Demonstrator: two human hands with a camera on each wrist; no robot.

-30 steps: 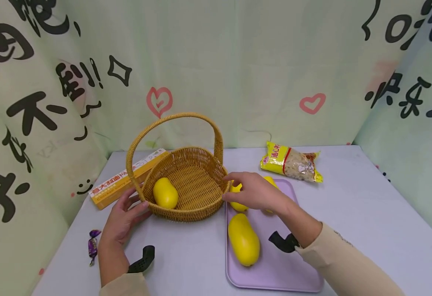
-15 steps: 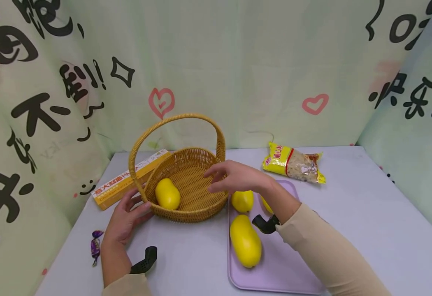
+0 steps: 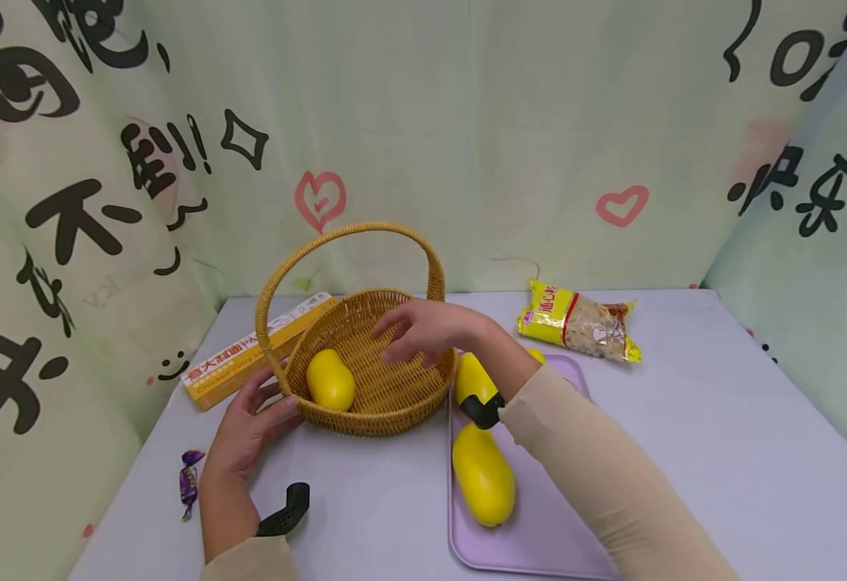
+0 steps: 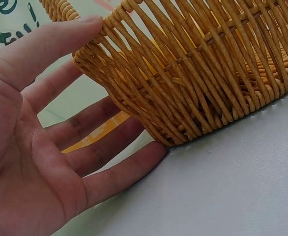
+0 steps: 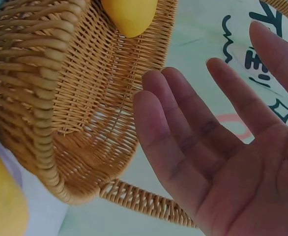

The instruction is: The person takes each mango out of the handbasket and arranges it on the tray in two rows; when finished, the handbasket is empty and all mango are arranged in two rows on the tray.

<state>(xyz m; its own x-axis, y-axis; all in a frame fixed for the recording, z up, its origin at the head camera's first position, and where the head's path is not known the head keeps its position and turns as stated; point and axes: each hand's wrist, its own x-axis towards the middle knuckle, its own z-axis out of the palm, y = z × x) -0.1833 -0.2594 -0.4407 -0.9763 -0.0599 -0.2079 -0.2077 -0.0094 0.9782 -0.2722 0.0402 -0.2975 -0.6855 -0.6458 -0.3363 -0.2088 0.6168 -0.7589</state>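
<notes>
A wicker basket with a tall arched handle stands on the table, a yellow mango-like fruit lying at its left inside. My left hand touches the basket's left end. In the left wrist view the thumb lies on the rim, and the other fingers stretch along the outer wall. Over the basket's right part hovers my right hand, empty, its fingers loosely bent. The right wrist view shows these fingers apart from the fruit. Two larger yellow fruits lie on the purple tray, one partly hidden by my right wrist.
Behind the basket's left side lies an orange-and-white box. A yellow snack bag is at the back right, and a purple wrapped candy sits left of my left forearm. A printed curtain encloses the table's back and sides.
My right hand has moved left from the basket's right rim to over its inside, and its forearm now covers more of the tray. The left hand stays at the basket.
</notes>
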